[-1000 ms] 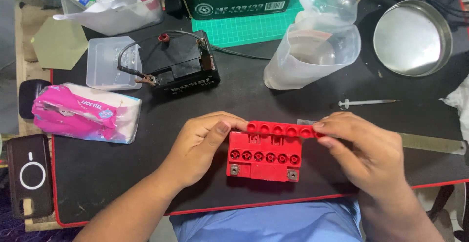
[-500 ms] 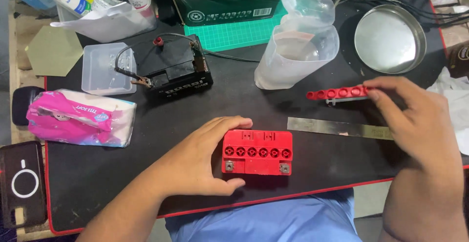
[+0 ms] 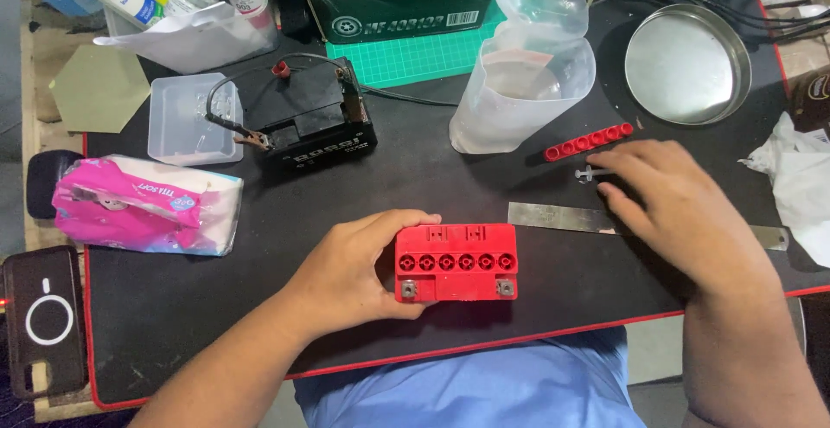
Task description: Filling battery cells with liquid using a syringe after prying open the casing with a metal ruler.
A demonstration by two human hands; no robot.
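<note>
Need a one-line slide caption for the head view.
Left hand steadies red battery; right hand reaches a small tool beside the red cap strip.

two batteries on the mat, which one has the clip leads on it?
The black battery behind the left hand, with clips and wires on its top. The red battery that the left hand holds has bare terminals and six open holes.

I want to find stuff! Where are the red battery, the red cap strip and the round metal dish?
red battery (image 3: 456, 264), head view, top face
red cap strip (image 3: 589, 142), head view, middle
round metal dish (image 3: 687, 65), head view, inside bottom
</note>
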